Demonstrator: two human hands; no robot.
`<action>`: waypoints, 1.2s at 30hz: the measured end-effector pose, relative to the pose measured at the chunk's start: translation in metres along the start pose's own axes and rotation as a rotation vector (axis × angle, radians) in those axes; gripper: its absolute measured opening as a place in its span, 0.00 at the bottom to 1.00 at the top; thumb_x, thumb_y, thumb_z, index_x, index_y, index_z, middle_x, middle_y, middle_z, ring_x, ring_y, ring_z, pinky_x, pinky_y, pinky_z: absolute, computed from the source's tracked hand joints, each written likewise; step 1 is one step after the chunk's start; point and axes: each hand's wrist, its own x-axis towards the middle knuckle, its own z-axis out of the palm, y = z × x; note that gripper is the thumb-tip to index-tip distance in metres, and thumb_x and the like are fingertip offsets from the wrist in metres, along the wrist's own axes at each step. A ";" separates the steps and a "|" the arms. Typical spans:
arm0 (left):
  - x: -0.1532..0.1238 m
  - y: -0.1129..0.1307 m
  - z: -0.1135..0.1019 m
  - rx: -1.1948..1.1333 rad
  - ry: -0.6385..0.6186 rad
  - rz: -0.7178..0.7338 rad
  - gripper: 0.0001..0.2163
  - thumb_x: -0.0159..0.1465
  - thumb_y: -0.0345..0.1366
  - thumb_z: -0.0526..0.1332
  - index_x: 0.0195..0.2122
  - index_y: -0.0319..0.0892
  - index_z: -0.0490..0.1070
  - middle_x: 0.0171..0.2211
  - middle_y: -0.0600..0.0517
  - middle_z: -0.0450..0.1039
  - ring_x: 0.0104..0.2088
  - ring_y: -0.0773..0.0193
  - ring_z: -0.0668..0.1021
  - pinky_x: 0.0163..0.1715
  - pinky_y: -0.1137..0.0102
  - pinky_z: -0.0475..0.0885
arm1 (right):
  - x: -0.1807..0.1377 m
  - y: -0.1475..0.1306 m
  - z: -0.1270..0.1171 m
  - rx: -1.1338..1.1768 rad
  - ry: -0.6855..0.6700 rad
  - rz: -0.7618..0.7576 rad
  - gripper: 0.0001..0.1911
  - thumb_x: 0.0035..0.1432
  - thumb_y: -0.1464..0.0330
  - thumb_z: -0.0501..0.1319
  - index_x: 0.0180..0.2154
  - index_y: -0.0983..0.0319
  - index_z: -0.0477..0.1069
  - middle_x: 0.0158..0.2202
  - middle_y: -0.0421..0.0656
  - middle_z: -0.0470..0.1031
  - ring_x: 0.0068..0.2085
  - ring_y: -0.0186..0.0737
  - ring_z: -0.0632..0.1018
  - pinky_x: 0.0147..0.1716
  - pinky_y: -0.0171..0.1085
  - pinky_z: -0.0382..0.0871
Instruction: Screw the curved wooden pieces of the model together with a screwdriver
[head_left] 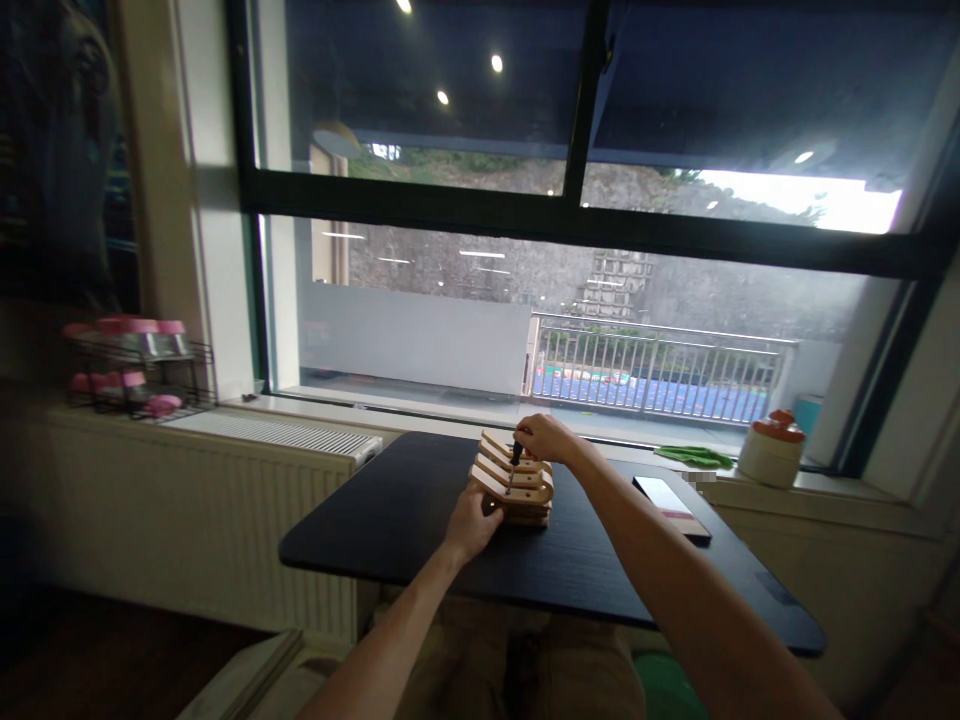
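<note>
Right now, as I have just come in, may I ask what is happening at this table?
A person's left hand holds a slatted wooden piece on the black table. The right hand grips a black-handled screwdriver, its shaft slanting down to the nearest slat. A smartphone lies to the right on the same table.

Slatted wooden rack (529, 494); dark-handled screwdriver (516, 456) tilted against it

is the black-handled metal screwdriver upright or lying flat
Upright, slightly tilted: the right hand holds its handle above, thin shaft pointing down at the curved pale wooden slats.
</note>
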 end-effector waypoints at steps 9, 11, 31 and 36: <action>-0.001 0.006 -0.001 -0.030 0.009 0.012 0.16 0.51 0.26 0.61 0.42 0.40 0.69 0.42 0.49 0.72 0.43 0.63 0.73 0.46 0.68 0.67 | 0.004 0.002 0.009 -0.050 0.068 0.014 0.17 0.58 0.61 0.49 0.41 0.60 0.72 0.33 0.43 0.75 0.31 0.34 0.71 0.28 0.30 0.57; -0.001 0.005 -0.001 -0.031 0.002 0.006 0.16 0.51 0.26 0.60 0.42 0.40 0.69 0.43 0.49 0.72 0.44 0.63 0.73 0.47 0.68 0.67 | 0.004 0.002 0.008 -0.011 0.050 -0.010 0.17 0.57 0.62 0.49 0.41 0.60 0.73 0.32 0.42 0.75 0.30 0.33 0.71 0.28 0.29 0.57; 0.000 -0.004 0.000 -0.017 -0.013 -0.003 0.15 0.52 0.31 0.61 0.42 0.40 0.68 0.44 0.49 0.70 0.46 0.62 0.72 0.47 0.67 0.67 | 0.004 0.003 0.005 -0.040 0.022 -0.019 0.18 0.59 0.65 0.48 0.37 0.64 0.75 0.30 0.44 0.76 0.29 0.33 0.72 0.28 0.29 0.58; 0.000 -0.003 -0.001 -0.029 -0.014 0.019 0.13 0.53 0.31 0.60 0.41 0.40 0.69 0.43 0.49 0.71 0.45 0.63 0.73 0.48 0.68 0.66 | 0.001 0.001 0.002 -0.017 0.010 -0.018 0.18 0.58 0.63 0.50 0.33 0.65 0.74 0.26 0.44 0.75 0.26 0.32 0.71 0.26 0.29 0.57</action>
